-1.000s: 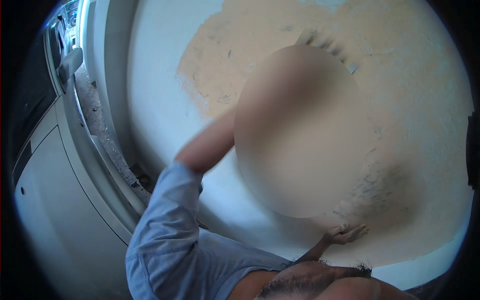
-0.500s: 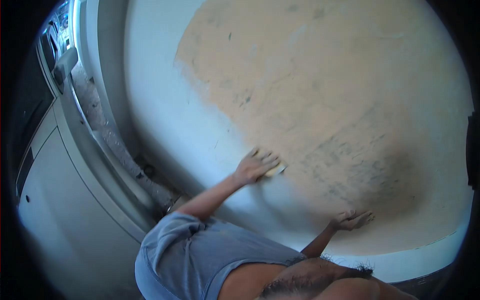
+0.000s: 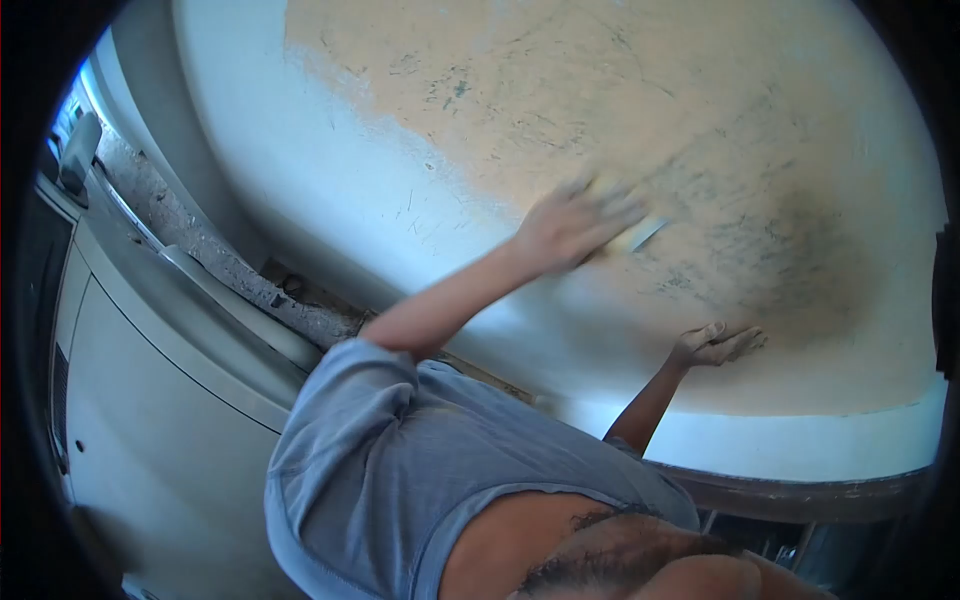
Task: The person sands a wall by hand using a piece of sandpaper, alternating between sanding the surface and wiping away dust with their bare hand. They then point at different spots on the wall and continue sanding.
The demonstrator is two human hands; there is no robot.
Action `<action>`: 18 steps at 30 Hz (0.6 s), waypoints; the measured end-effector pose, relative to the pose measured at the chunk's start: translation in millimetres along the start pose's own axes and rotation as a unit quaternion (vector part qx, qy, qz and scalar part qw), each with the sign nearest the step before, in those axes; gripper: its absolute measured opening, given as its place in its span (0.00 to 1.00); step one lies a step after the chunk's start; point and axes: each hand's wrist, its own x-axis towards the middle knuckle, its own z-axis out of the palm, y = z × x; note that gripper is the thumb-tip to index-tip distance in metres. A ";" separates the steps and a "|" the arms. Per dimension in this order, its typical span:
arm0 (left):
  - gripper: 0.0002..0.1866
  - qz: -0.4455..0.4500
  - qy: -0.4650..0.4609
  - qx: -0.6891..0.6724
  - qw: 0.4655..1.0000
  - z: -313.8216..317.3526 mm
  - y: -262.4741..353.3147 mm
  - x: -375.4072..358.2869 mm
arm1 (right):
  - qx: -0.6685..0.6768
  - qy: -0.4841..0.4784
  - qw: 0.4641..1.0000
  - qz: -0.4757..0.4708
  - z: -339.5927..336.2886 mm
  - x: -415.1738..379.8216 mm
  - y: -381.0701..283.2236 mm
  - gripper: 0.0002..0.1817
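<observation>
Over the tan patch (image 3: 560, 110) of a large white panel (image 3: 330, 200), my left hand (image 3: 575, 225) presses a yellowish sanding block (image 3: 620, 243) flat, its fingers spread across the top. A pale strip shows along the block's outer edge. The hand is slightly blurred by motion. Lower and to the right, my right hand (image 3: 720, 345) is held near the panel's dark, scratched area (image 3: 810, 260). Its palm is turned up, the fingers are stretched out and nothing lies in it. Dust coats its fingertips.
A light-coloured vehicle (image 3: 170, 390) with a side mirror (image 3: 80, 150) stands close on the left. Between it and the panel runs a narrow strip of littered ground (image 3: 170, 200). A dark ledge (image 3: 800, 495) follows the panel's bottom edge at right.
My left hand has moved right and up across the patch with the sanding block. The view has shifted, so the panel sits higher. My right hand stays beside the panel, palm up.
</observation>
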 end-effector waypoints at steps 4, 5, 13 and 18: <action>0.20 -0.125 -0.303 -0.220 0.919 12.6 54.9 -149.9 | 0.183 -0.093 0.974 0.096 -11.4 -29.3 -34.5 0.29; 0.15 -0.158 -0.448 -0.291 0.831 1.1 62.3 -156.9 | 0.312 -0.129 0.933 0.124 -10.6 -65.5 -23.7 0.28; 0.08 -0.219 -0.192 -0.351 0.890 -61.1 27.2 -53.0 | 0.621 -0.425 0.587 0.299 -28.2 -59.1 -164.0 0.29; 0.06 -0.245 -0.207 -0.306 0.896 -61.0 29.5 -50.0 | 0.660 -0.368 0.524 0.393 -26.6 -56.2 -172.0 0.20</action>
